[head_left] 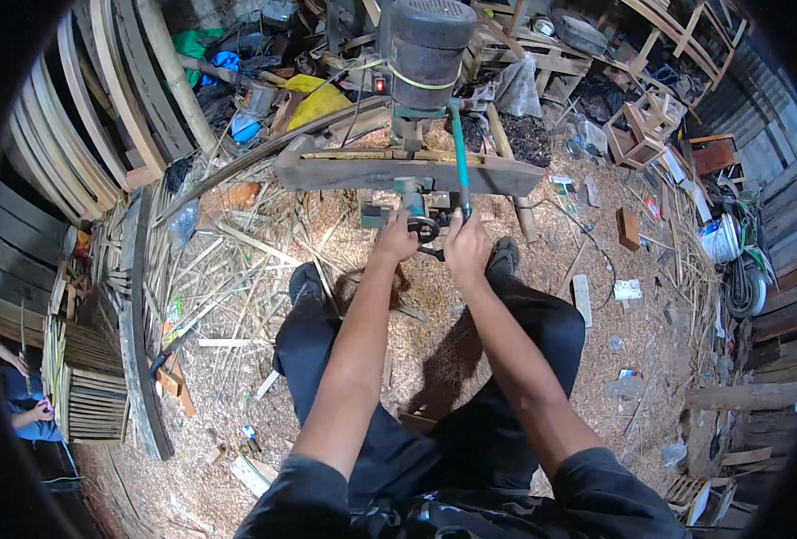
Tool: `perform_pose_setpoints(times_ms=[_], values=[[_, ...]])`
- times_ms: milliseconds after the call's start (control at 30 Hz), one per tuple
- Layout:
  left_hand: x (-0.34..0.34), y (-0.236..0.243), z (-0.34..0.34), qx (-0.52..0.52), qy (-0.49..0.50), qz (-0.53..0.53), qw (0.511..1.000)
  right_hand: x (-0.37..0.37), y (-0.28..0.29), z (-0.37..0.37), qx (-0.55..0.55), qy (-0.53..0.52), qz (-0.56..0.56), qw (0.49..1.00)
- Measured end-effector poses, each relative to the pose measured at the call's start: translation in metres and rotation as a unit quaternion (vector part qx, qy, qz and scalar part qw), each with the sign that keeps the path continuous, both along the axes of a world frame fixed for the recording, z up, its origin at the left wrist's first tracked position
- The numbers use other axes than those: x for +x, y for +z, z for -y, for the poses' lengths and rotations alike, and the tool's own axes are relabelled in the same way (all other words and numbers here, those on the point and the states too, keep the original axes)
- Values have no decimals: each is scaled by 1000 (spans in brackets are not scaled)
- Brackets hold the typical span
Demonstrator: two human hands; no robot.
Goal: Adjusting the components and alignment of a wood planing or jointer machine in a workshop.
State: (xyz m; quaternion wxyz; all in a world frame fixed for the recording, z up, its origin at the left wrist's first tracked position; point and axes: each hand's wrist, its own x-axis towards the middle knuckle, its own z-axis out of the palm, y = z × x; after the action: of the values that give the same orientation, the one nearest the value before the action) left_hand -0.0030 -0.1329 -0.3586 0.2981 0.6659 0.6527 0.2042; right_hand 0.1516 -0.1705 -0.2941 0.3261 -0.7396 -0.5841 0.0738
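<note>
My left hand [397,237] is closed on the rim of a small black handwheel [427,230] at the front of a green and grey machine. My right hand [467,244] is wrapped round the lower end of a long teal lever [460,148]. The lever slants up beside the machine's dark motor [430,54]. Behind both hands, a long grey wooden beam [345,174] lies crosswise on the machine below the motor. What touches the beam under the motor is partly hidden.
Wood shavings and offcuts cover the floor [632,359]. Curved wooden pieces [111,81] lean at the far left. A small wooden frame [641,130] and a brown block [628,229] lie to the right. Another person's hand [41,411] shows at the left edge, near stacked slats [96,404].
</note>
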Motion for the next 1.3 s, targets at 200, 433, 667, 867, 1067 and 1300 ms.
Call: perform_pose_setpoints(times_ms=[200,433,667,867,1067,1300], values=[[15,-3,4,119,61,49,990,-1,-95,-19,129,-23,-4,991],[23,-5,8,213,122,73,967,-9,-134,-39,97,-34,-47,994],[17,-15,17,116,52,86,988,-4,-119,-30,31,-36,-51,998],[8,-17,23,88,17,103,991,-1,-67,-8,44,-14,-39,998],[23,-27,27,140,60,89,984,-4,-62,-15,45,-16,-12,999],[21,-24,23,98,43,84,991,-7,-118,-32,37,-34,-58,997]])
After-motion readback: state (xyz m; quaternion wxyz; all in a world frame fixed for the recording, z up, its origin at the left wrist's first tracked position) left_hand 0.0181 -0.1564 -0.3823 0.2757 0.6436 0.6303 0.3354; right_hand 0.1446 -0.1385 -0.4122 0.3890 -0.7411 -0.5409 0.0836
